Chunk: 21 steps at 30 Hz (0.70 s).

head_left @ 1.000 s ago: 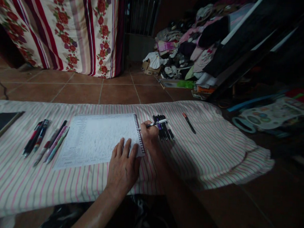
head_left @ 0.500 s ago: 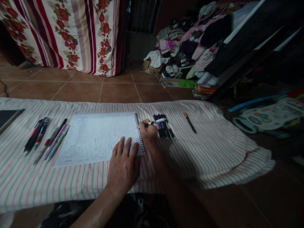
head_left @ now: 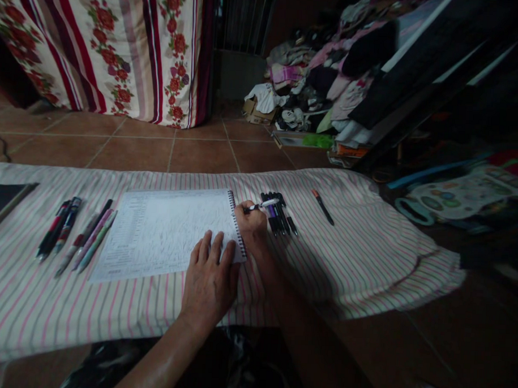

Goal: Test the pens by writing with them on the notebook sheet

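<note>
A spiral notebook [head_left: 168, 225] with a marked white page lies on the striped cloth, its coil on the right side. My left hand [head_left: 209, 277] rests flat on the page's lower right corner, fingers stretched out. At the coil edge, my right hand [head_left: 252, 225] is closed around a white and black pen [head_left: 265, 204]. The pen slants with its light end pointing right; its writing tip is hidden by the fingers. Just right of that hand lies a group of dark pens [head_left: 281, 217], and farther right a single black pen with an orange end [head_left: 323, 207].
Left of the notebook lie several coloured pens [head_left: 87, 239] and a second bunch of pens [head_left: 59, 229]. A dark flat framed object [head_left: 6, 202] sits at the left edge. Beyond the striped cloth [head_left: 367, 260] are a tiled floor, a floral curtain [head_left: 132, 54] and heaped clothes [head_left: 318, 77].
The view has shifted very slightly. My right hand and the pen have moved a little up and left beside the coil; my left hand stays on the page.
</note>
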Motion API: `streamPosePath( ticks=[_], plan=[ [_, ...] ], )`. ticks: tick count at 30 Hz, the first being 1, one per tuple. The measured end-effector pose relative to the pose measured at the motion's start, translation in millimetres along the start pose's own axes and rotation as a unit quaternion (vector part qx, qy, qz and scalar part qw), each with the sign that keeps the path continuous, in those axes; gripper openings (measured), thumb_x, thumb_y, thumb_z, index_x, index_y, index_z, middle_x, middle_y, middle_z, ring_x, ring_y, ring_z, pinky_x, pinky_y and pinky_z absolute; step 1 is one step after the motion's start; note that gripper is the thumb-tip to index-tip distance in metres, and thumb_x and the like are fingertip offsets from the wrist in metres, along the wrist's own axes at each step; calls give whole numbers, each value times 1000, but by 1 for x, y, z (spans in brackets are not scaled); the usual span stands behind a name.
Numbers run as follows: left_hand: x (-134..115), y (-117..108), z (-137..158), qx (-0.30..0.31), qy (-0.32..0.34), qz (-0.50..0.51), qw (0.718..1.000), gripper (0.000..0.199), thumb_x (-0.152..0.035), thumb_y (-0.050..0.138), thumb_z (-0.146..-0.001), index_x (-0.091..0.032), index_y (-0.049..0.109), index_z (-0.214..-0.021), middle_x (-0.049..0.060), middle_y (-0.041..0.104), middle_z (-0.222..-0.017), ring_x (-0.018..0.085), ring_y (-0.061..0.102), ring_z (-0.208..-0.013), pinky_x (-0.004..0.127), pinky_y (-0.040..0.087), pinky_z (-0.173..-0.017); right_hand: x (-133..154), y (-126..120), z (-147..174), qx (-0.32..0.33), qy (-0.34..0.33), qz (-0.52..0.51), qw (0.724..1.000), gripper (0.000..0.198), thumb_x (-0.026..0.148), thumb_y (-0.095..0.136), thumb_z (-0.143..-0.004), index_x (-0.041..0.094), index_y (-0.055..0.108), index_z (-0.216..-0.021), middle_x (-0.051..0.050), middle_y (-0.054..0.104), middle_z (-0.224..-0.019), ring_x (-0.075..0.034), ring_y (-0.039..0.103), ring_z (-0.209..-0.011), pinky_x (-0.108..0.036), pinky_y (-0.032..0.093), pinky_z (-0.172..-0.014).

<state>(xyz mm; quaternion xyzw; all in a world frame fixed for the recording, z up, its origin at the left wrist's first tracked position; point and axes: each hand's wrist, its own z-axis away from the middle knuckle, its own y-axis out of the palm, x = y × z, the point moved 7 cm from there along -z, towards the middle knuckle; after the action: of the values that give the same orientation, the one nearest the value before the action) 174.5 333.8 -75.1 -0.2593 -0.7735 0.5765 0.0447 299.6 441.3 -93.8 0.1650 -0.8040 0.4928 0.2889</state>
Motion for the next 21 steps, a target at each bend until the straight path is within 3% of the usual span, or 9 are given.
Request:
streamPosePath(
  ticks=[12, 16, 21],
  plan=[
    [-1, -6, 0, -27, 9, 18, 999, 36, -23, 47, -82, -18, 49, -118, 12, 49, -128, 32, 33, -125, 50, 33, -97, -3, 4, -1, 30, 7, -17, 999, 25, 32, 37, -78, 20, 58, -71, 0, 53, -50, -14, 52, -51, -21, 34, -52],
    [-2, -6, 0, -24, 11, 12, 1000, 36, -24, 46, -82, -18, 48, -118, 12, 49, -128, 31, 33, -125, 49, 33, -97, 0, 0, 0, 9, 7, -12, 1000, 22, 31, 39, -77, 19, 57, -69, 1, 51, -49, -14, 50, -51, -22, 34, -52],
    [-1, -6, 0, -28, 9, 8, 1000, 36, -24, 47, -82, -18, 49, -117, 12, 49, -127, 31, 32, -126, 49, 33, -98, -1, -14, 3, -56, 24, -154, 986, 20, 30, 39, -78, 18, 54, -74, 1, 52, -54, -11, 50, -52, -20, 37, -51]
  ],
)
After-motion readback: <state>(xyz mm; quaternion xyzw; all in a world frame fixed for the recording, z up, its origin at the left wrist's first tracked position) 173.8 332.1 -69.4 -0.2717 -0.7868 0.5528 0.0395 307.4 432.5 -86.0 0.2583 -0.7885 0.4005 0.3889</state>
